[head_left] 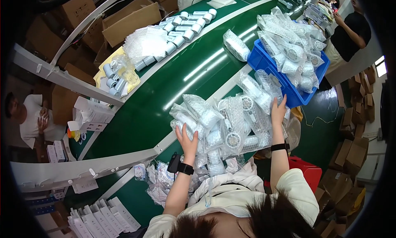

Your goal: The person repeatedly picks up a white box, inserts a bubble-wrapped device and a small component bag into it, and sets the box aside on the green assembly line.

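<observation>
A heap of bubble-wrapped parcels (225,122) lies in front of me on the green bench. Through the clear wrap show pale blue and white devices, some with a round spoked face (233,140). My left hand (187,142) rests with spread fingers against the heap's near left side. At its right edge, my right hand (279,111) lies with fingers stretched out along a wrapped piece. Both hands seem to touch the outer parcels without gripping one. Beyond my right hand stands a blue crate (284,91), piled high with more wrapped parcels (291,44).
A green conveyor belt (173,85) curves past the bench; one wrapped parcel (236,45) lies on it. Across it are rows of unwrapped blue-grey devices (181,29) and stacked bubble bags (144,44). Crumpled plastic packets (161,182) lie near my left forearm. Two people stand nearby.
</observation>
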Tool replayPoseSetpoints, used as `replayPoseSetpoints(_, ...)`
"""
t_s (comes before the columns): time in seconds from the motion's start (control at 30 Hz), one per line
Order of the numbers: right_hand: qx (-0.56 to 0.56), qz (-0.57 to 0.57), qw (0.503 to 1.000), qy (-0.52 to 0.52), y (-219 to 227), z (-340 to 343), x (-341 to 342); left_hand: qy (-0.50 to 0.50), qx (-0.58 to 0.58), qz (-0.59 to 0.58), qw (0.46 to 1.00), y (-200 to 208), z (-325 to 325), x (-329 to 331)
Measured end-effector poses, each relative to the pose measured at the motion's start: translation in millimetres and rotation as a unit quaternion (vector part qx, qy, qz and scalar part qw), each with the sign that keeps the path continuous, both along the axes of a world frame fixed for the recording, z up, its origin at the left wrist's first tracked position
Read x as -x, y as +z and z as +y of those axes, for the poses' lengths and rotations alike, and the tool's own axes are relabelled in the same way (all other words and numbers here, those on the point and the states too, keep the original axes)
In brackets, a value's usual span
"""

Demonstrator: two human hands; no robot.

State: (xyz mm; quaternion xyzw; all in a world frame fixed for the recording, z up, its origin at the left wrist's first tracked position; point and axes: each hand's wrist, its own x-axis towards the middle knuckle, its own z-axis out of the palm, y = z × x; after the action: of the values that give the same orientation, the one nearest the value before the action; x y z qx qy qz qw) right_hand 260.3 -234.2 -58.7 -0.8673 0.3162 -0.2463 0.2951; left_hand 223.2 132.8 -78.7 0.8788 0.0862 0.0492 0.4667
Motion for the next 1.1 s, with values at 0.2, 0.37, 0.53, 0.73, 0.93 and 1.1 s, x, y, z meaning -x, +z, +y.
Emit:
replayPoseSetpoints(0.2, -0.001, 0.14, 0.99, 0.034, 15.1, 6.3, -44.8, -0.032, -0.087, -0.035, 0.995, 0.5, -10.9, -12.6)
replayPoseSetpoints(0.37, 0.186, -0.014, 0.972, 0.145, 79.3, 57.4, -98.2, -0.022, -0.109, -0.031, 0.993, 19.4, 4.4, 6.0)
replayPoseSetpoints(0.53, 0.176, 0.256, 0.926, 0.216, 76.5, 110.8, -259.2, -0.04, -0.127, -0.044, 0.99, 60.3, 6.6, 31.8)
replayPoseSetpoints(0.73, 0.223, 0.365, 0.89, 0.157, -63.2, 56.6, -356.2, -0.003, -0.079, -0.031, 0.996, 98.0, 34.1, 82.1)
replayPoseSetpoints(0.93, 0.116, 0.304, 0.884, 0.334, -44.3, 54.7, -352.7, 0.14, -0.095, -0.053, 0.984, 111.8, 60.1, 157.6)
replayPoseSetpoints(1.1, -0.135, 0.05, 0.835, 0.532, 26.4, 109.4, -316.7, 0.238, -0.112, -0.08, 0.961, 130.3, 108.8, 200.2)
